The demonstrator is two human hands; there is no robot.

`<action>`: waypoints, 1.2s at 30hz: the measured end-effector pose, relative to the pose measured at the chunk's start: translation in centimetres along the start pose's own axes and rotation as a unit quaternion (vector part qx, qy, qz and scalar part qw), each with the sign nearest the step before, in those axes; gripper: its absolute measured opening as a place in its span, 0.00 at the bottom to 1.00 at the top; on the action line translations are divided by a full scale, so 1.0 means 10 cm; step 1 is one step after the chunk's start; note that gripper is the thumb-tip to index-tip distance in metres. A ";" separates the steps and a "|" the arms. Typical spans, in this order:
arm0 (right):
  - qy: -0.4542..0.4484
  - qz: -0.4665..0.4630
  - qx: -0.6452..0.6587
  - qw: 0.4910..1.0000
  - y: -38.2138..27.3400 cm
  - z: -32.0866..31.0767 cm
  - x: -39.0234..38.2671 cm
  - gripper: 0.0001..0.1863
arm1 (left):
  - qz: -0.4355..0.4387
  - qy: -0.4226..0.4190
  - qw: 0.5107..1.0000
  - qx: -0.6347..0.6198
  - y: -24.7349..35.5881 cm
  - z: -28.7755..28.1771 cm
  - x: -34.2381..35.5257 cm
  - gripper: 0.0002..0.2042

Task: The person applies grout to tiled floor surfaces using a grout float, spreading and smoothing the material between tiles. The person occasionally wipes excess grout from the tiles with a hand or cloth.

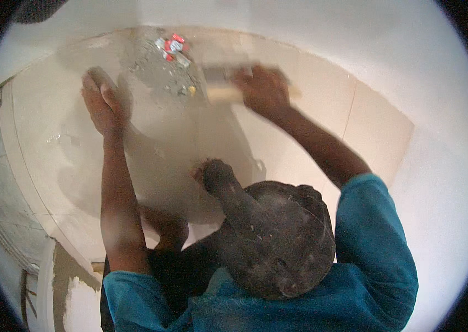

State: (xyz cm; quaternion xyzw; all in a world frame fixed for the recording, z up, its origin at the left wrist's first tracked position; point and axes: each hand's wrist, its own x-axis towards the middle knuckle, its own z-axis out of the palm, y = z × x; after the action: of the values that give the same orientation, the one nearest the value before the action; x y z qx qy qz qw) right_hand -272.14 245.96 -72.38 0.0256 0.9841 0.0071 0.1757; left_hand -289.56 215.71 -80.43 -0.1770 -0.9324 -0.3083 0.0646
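My right hand [264,91] is closed round a long flat tool [223,95], grey above and pale cream along its lower edge. Motion smears it, so its exact kind is unclear. Its left end is beside a heap of grey rubble and dust [159,72] on the beige tiled floor [311,83]. Red and white crumpled wrapper scraps [176,47] lie on top of the heap, with a small yellow bit at its near side. To the left of the heap, my left hand [102,102] is stretched forward, fingers extended and greyish at the tips, low over the tiles. Nothing shows in it.
White walls [438,166] rise beyond the floor and along the right. A rough grey surface [1,182] lies past the tile edge at the left. A dark, dusty rounded shape [283,238] and a bare foot [167,227] are close in front of my body.
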 end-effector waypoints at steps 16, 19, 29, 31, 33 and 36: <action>0.018 0.055 -0.044 0.997 0.07 -0.30 0.52 0.28 | 0.031 0.011 0.999 0.024 -0.06 0.08 0.05 0.27; 0.017 0.061 -0.033 0.997 0.16 -0.26 0.51 0.30 | -0.028 0.019 0.999 -0.014 -0.07 0.08 0.08 0.27; 0.082 -0.008 -0.049 0.995 0.26 -0.29 0.62 0.25 | 0.005 0.008 1.000 0.014 -0.07 0.06 0.23 0.25; 0.093 -0.002 -0.089 0.992 0.24 -0.31 0.72 0.23 | 0.037 0.009 0.999 -0.015 -0.08 0.06 0.23 0.25; 0.089 0.038 -0.065 0.993 0.23 -0.37 0.79 0.25 | 0.013 -0.015 1.000 -0.004 -0.10 0.07 0.26 0.26; 0.070 0.065 -0.007 0.995 0.29 -0.53 0.60 0.25 | 0.004 -0.003 1.000 0.001 -0.13 0.05 0.32 0.27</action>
State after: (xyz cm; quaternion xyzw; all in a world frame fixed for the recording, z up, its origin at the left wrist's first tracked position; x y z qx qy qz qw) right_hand -279.42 249.17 -69.39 0.0873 0.9902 0.0276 0.1055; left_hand -293.03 216.02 -80.83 -0.1814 -0.9322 -0.3069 0.0632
